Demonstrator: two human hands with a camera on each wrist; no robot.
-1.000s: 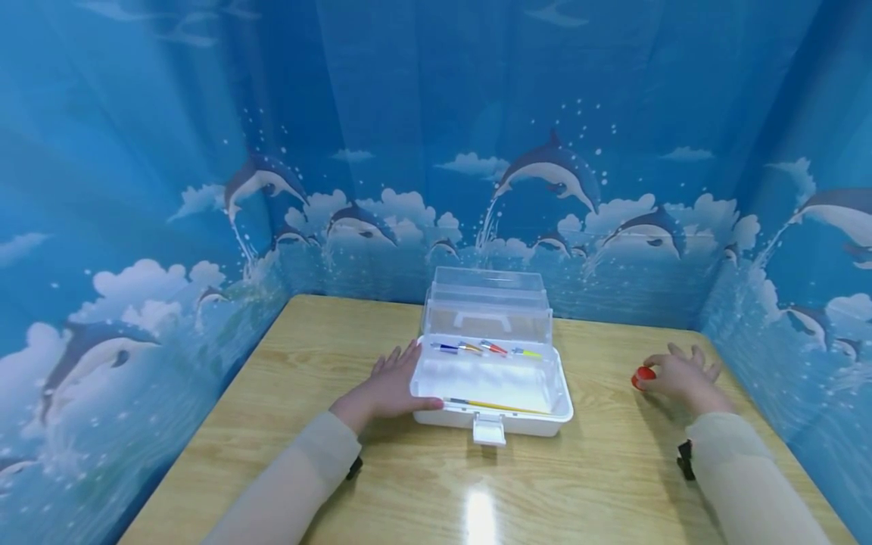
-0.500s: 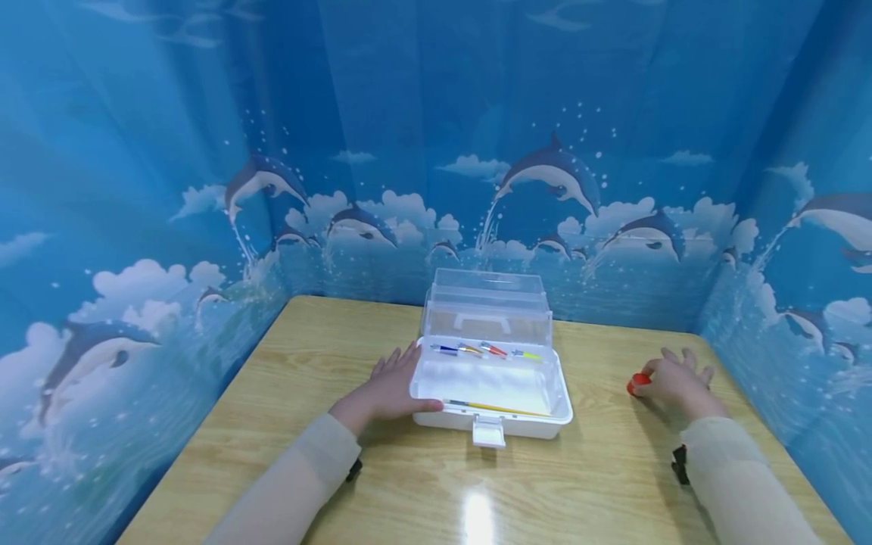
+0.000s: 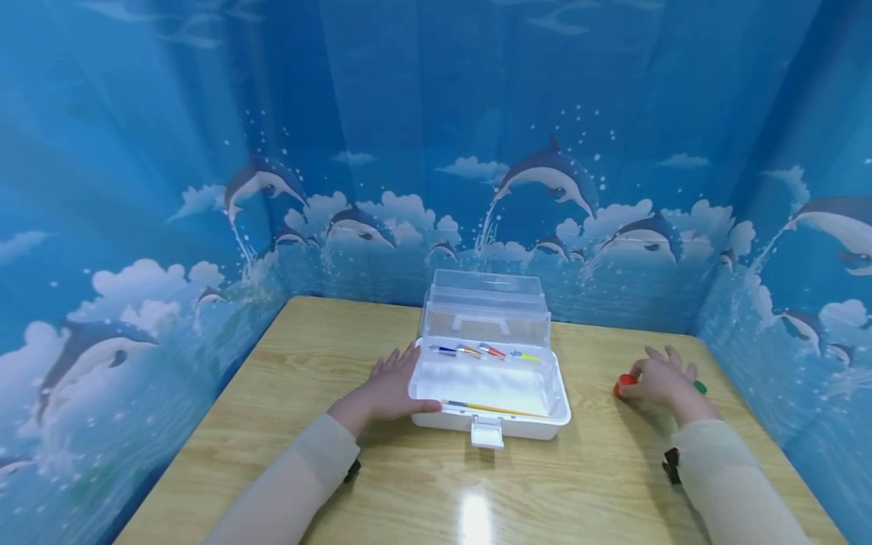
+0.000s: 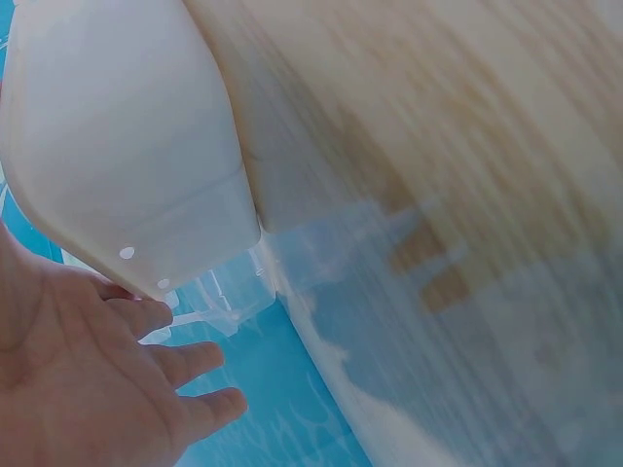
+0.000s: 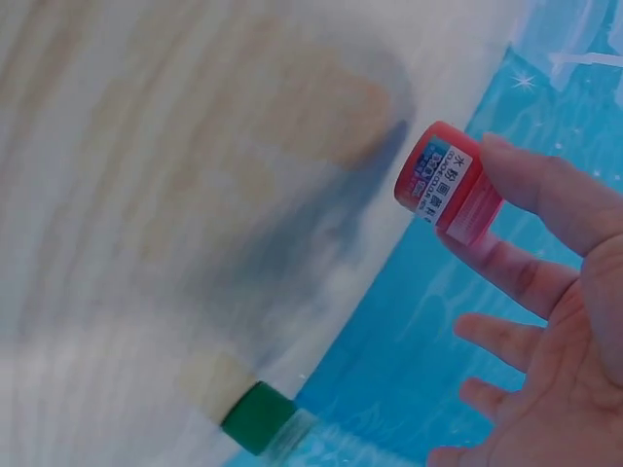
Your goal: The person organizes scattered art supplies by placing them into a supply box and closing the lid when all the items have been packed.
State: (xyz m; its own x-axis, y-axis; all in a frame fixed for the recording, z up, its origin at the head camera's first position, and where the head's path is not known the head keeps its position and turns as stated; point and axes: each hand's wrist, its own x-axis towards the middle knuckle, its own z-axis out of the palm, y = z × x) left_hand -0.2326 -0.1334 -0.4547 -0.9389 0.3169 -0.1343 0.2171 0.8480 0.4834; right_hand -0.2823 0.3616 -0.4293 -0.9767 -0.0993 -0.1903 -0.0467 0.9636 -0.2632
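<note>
Between the thumb and index finger of my right hand point(image 3: 659, 386) is a small red paint jar point(image 5: 446, 183) with a printed label, its other fingers spread loosely. In the right wrist view the jar appears raised off the table, tilted. A green-capped jar point(image 5: 261, 418) stands on the table past that hand, mostly hidden from the head. My left hand point(image 3: 388, 387) rests against the left side of a white box point(image 3: 560, 390), thumb over its front rim and fingers extended. The box's clear lid point(image 3: 487, 303) stands raised. Inside lie a yellow-handled paintbrush point(image 3: 497, 409) and several short coloured brushes point(image 3: 492, 350).
The wooden table point(image 3: 327, 333) carries the box near its middle. A blue dolphin-print curtain point(image 3: 409, 151) encloses the back and both sides. The box's front latch point(image 3: 487, 432) hangs down over the front edge.
My right hand has moved a little left with the red paint jar. The green cap has come into view behind it. The left hand and the box have kept their places.
</note>
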